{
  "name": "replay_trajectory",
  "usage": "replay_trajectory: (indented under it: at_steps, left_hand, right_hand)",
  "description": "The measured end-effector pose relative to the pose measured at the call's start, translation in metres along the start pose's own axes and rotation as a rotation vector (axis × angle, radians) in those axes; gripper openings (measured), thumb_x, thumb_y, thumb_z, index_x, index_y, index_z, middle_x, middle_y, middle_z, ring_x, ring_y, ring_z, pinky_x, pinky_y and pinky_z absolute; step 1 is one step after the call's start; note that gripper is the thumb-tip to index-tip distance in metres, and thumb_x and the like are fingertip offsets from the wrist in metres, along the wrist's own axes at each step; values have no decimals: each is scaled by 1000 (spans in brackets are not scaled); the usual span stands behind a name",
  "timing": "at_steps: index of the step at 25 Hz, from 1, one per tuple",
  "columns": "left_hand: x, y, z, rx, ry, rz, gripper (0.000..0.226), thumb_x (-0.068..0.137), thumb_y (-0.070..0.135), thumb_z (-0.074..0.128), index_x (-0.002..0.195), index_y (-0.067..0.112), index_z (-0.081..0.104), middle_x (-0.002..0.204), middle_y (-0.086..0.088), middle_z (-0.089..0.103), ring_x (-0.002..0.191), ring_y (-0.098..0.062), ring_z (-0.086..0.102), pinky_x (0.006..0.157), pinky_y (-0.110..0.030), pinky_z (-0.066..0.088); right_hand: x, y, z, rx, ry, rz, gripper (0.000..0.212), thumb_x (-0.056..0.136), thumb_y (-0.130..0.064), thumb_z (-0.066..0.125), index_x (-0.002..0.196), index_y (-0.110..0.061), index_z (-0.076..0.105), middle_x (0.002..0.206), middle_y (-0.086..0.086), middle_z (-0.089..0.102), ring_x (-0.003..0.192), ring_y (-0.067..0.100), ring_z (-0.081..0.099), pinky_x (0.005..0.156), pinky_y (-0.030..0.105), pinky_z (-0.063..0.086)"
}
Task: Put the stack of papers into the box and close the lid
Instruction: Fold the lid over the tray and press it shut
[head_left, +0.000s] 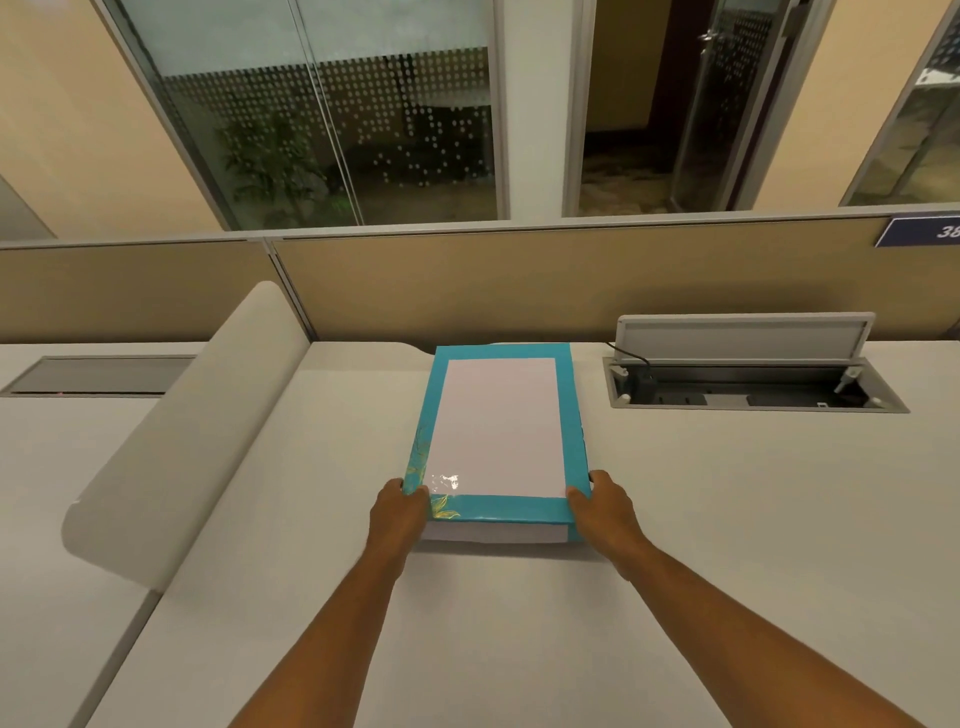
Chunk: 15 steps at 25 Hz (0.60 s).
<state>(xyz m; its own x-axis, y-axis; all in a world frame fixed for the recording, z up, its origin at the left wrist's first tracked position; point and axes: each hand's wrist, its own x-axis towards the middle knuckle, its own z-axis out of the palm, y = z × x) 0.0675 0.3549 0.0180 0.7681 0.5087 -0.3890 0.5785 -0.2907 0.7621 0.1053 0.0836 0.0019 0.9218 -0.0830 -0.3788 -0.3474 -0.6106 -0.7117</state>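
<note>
A teal box lid (442, 395) with a clear window and gold leaf print lies lengthwise in the middle of the white desk (727, 519). White paper (498, 426) shows through the window. Under the lid's near edge a white layer (493, 533) is visible; whether it is the paper stack or the box's wall I cannot tell. My left hand (400, 512) grips the lid's near left corner, thumb on top. My right hand (605, 512) grips the near right corner the same way.
An open cable hatch (748, 384) with a raised flap and a black plug is set into the desk to the right of the box. A curved white divider (197, 436) rises on the left. A tan partition (519, 280) closes off the back.
</note>
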Motion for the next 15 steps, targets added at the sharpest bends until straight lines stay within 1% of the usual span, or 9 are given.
replay_trajectory:
  at_steps: [1, 2, 3, 4, 5, 8, 11, 13, 15]
  left_hand:
    - [4, 9, 2, 79, 23, 41, 53, 103, 29, 57, 150, 7, 48, 138, -15, 63, 105, -26, 68, 76, -35, 61]
    - [10, 19, 4, 186, 53, 105, 61, 103, 33, 58, 156, 8, 41, 147, -17, 57, 121, -32, 65, 91, -43, 62]
    - [18, 30, 8, 304, 70, 185, 67, 103, 39, 58, 159, 10, 36, 157, -17, 50, 137, -36, 56, 108, -49, 55]
    - [25, 42, 12, 415, 66, 266, 71, 104, 44, 55, 162, 12, 32, 166, -16, 41, 150, -35, 45, 120, -51, 44]
    - [33, 56, 15, 518, 44, 343, 73, 105, 49, 51, 165, 13, 27, 172, -14, 32, 158, -34, 35, 126, -50, 35]
    - [70, 90, 27, 754, -64, 530, 76, 108, 54, 40, 168, 13, 18, 178, -12, 16, 165, -32, 17, 134, -47, 19]
    - [106, 102, 40, 913, -157, 594, 78, 108, 58, 30, 170, 14, 11, 180, -10, 4, 167, -31, 5, 135, -48, 12]
    - [122, 98, 48, 966, -196, 613, 80, 107, 62, 25, 170, 17, 7, 181, -8, -1, 167, -30, -1, 136, -48, 8]
    - [129, 90, 53, 943, -181, 630, 81, 105, 66, 22, 170, 20, 8, 181, -6, -1, 167, -29, -1, 136, -49, 8]
  right_hand:
    - [1, -1, 1, -103, 51, -23, 55, 101, -46, 55, 143, -12, 42, 136, 14, 54, 120, 30, 60, 101, 51, 56]
    - [2, -3, 3, -228, 112, -69, 63, 100, -51, 53, 149, -14, 36, 146, 14, 48, 129, 31, 55, 106, 51, 53]
    - [1, -6, 6, -339, 170, -140, 70, 100, -56, 50, 155, -16, 30, 157, 13, 40, 137, 31, 49, 111, 50, 49]
    - [0, -10, 10, -420, 212, -222, 75, 99, -60, 46, 158, -18, 25, 165, 11, 32, 144, 31, 43, 116, 47, 44]
    - [0, -14, 14, -476, 228, -296, 78, 99, -64, 42, 160, -20, 21, 169, 9, 24, 150, 30, 37, 120, 46, 39]
    - [11, -28, 27, -598, 169, -413, 85, 97, -71, 29, 163, -22, 11, 175, 5, 9, 159, 30, 20, 128, 45, 22]
    - [27, -31, 38, -698, 122, -457, 90, 95, -74, 15, 165, -18, 6, 176, 6, 1, 162, 31, 7, 131, 47, 6]
    - [33, -29, 43, -715, 131, -476, 92, 94, -73, 8, 165, -14, 13, 175, 9, 7, 161, 32, 9, 131, 48, 5]
    - [35, -24, 48, -728, 155, -484, 92, 95, -72, 11, 163, -12, 24, 173, 11, 17, 160, 35, 18, 130, 51, 12]
